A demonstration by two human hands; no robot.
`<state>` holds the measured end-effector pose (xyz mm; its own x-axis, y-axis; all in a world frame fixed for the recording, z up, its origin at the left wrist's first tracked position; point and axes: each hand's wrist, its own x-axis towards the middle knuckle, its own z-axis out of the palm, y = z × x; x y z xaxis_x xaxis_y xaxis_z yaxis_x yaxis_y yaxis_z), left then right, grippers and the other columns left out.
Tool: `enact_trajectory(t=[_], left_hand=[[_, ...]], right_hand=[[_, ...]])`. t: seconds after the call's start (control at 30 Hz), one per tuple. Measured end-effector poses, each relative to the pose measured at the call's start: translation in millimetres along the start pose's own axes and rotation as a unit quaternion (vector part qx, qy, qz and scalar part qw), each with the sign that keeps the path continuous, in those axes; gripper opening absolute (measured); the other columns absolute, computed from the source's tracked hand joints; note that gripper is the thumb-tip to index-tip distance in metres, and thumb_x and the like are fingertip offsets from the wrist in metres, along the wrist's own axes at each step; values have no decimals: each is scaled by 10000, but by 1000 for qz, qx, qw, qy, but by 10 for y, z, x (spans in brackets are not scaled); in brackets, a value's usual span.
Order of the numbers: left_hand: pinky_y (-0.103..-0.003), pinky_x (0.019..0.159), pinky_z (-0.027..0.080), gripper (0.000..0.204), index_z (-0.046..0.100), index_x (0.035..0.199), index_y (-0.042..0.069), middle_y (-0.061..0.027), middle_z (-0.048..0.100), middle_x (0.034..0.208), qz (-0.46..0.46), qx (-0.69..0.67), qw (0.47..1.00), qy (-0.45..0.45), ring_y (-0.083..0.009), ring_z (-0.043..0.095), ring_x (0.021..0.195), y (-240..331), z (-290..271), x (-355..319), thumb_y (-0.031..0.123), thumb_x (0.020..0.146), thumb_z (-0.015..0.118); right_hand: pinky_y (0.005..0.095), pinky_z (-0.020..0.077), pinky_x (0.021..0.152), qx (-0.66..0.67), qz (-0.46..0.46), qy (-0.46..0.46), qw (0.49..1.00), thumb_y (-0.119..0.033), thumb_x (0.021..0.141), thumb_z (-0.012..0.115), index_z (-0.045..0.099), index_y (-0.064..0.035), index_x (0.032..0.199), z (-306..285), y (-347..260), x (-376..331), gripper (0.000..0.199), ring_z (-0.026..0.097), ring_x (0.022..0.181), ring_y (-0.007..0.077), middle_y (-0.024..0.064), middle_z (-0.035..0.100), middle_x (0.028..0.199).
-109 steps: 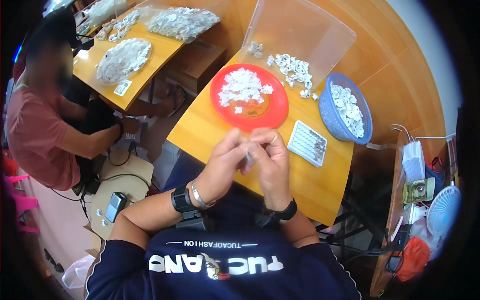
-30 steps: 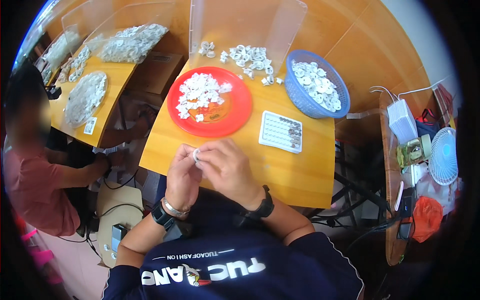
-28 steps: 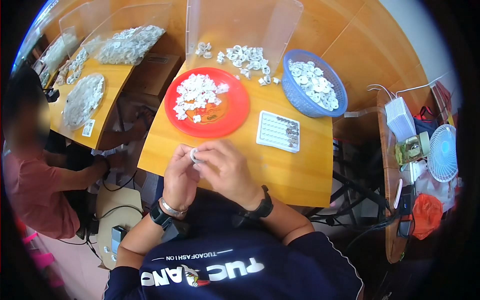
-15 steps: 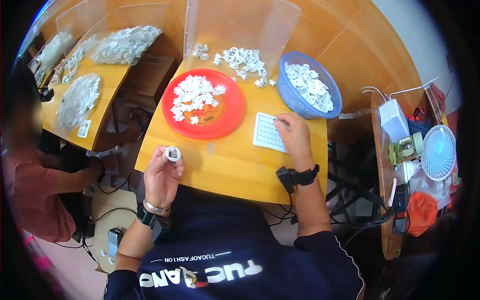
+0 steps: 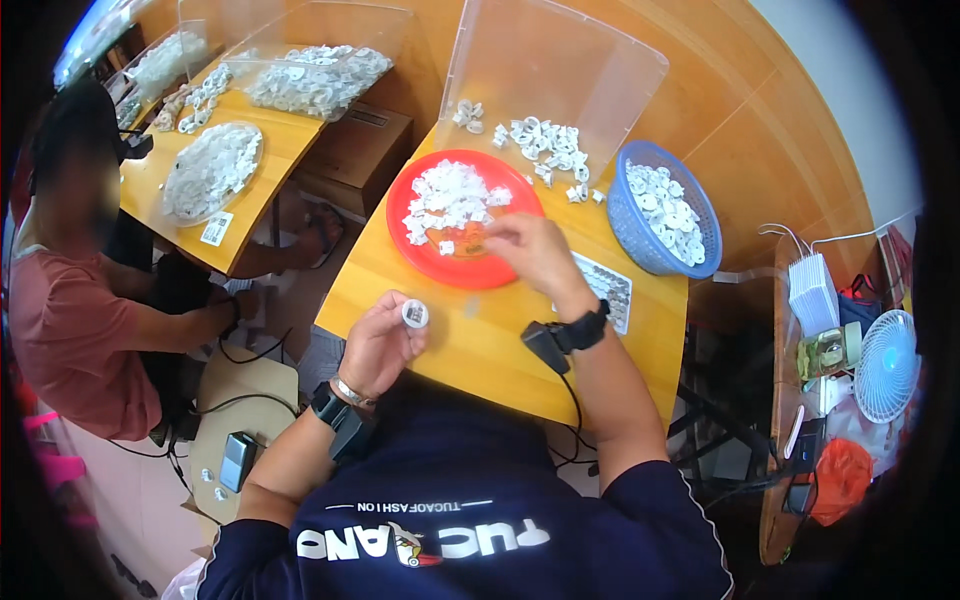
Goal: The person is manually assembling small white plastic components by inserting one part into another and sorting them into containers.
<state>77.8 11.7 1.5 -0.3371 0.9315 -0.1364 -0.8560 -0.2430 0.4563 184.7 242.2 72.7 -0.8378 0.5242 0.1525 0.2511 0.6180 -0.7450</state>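
My left hand [image 5: 380, 348] is closed on a small round white plastic part [image 5: 415, 313] with a dark centre, held over the table's near edge. Above the right rim of the red plate [image 5: 440, 268] is my right hand [image 5: 538, 258], thumb and fingertips pressed together; whatever they hold, if anything, is too small to make out. Small white plastic pieces [image 5: 450, 195] are heaped on the plate, mostly on its far side. Partly hidden behind my right wrist lies a white tray with rows of small bumps [image 5: 618, 278].
A blue basket [image 5: 622, 215] of white round parts stands at the right. Loose white rings [image 5: 545, 140] lie by a clear plastic bin [image 5: 560, 60]. A person [image 5: 85, 330] sits at the left beside another table. A small fan [image 5: 885, 365] stands on the right-hand shelf.
My right hand has gone left from the white tray to the red plate. My left hand still grips the round part. The whole view has shifted, so things appear further right.
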Motion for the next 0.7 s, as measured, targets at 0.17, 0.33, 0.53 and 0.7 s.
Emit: enact_trajectory(t=[0.17,0.33,0.53,0.7], left_hand=[[-297,639,493,141,480,969,46,-123,594,836,-4,-1,1000,-25,-201,578,711,31,-29,-23,182,950,510],[-305,672,502,148,482,985,42,-120,596,867,-6,-33,998,-58,-208,594,743,37,-70,-11,182,950,512],[-313,693,505,158,488,1013,34,-113,598,904,-5,-50,995,-81,-199,602,777,30,-121,-5,175,949,517],[-308,683,497,161,491,1013,35,-113,600,907,-4,-37,996,-82,-197,598,784,36,-87,-24,175,942,527]], right_hand=[[372,513,669,-79,24,-39,996,-260,750,718,698,-45,878,426,-250,184,251,664,762,273,143,682,781],[437,507,694,-146,-7,-9,989,-241,773,685,658,-25,818,581,-137,199,222,643,779,348,177,667,784],[470,498,722,-217,-3,1,976,-136,821,595,655,-11,842,577,-72,227,141,627,784,387,220,657,829],[356,500,636,-2,4,2,1000,-126,862,593,639,12,893,403,-131,60,149,621,677,219,121,648,745]])
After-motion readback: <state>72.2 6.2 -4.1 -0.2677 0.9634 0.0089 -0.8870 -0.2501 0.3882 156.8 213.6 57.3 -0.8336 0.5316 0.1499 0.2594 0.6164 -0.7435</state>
